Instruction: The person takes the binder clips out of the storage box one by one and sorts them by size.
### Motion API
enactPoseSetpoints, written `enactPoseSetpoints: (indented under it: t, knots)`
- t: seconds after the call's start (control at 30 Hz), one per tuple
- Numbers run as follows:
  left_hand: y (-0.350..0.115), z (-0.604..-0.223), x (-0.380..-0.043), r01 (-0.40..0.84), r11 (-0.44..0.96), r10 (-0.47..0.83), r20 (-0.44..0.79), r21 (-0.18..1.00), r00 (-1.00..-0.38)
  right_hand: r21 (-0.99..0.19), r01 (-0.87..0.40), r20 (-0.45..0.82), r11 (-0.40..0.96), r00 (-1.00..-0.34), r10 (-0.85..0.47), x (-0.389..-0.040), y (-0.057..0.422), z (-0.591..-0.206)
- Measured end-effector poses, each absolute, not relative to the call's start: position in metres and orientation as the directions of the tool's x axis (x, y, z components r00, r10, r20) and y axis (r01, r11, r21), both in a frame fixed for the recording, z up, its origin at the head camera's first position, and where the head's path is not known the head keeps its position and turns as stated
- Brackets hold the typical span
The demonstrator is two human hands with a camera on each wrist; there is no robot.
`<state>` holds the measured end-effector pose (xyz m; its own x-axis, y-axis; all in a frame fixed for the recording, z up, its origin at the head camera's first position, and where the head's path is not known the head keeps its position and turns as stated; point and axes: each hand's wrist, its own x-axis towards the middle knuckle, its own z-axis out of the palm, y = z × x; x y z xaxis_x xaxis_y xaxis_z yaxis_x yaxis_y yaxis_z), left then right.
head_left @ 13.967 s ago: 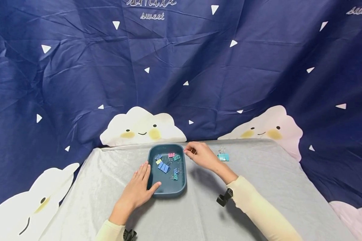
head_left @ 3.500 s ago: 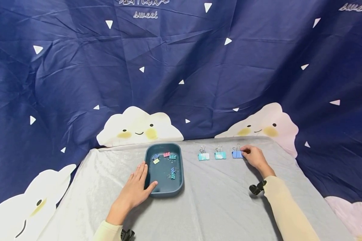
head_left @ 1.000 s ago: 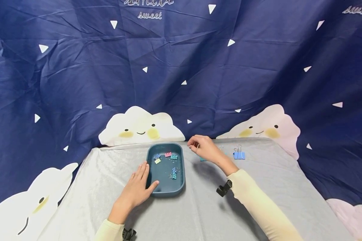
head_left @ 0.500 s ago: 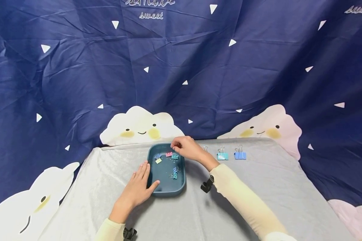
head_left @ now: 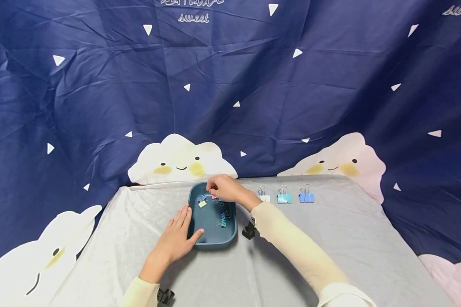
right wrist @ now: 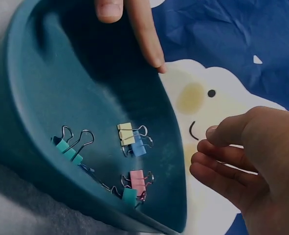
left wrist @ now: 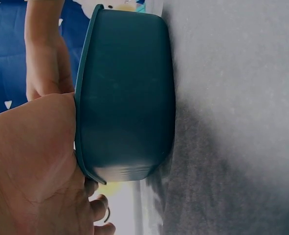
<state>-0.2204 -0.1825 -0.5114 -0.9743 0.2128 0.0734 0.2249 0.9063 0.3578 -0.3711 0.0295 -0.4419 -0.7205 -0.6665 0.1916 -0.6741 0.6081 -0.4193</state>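
My left hand (head_left: 173,238) rests on the left rim of a dark teal tray (head_left: 215,246), fingers straight and thumb over the inside. My right hand (head_left: 224,188) hovers over the tray's far right corner, fingers bent and thumb apart from them, with nothing between. Close to those fingertips in the head view, a small pink binder clip (right wrist: 137,182) lies beside a green one (right wrist: 129,197). Yellow (right wrist: 126,133) and blue (right wrist: 138,146) binder clips lie together further left. A teal binder clip (right wrist: 68,151) sits with another blue one (head_left: 223,216) near the right wall.
Three larger binder clips stand in a row right of the tray, handles up: a pale, glare-lit one (head_left: 265,198), a teal one (head_left: 285,199) and a blue one (head_left: 307,198). Grey cloth (head_left: 292,273) covers the table. A navy curtain (head_left: 230,76) hangs behind.
The large blue binder clip left the tray and was let go at the right end of the row. My right hand then moved left, over the tray. The left hand stays put.
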Motion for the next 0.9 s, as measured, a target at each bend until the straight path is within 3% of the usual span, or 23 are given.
enactPoseSetpoints:
  t: [0.3, 0.9]
  knots:
    - [-0.181, -0.510, -0.220, 0.218, 0.906, 0.209, 0.066, 0.362, -0.976, -0.471, -0.625, 0.083, 0.623, -0.734, -0.674, -0.383, 0.015, -0.454]
    - [-0.183, -0.508, -0.223, 0.220, 0.914, 0.212, 0.061, 0.341, -0.975, -0.314, -0.600, -0.105, 0.736, -0.748, -0.655, -0.387, -0.016, -0.483]
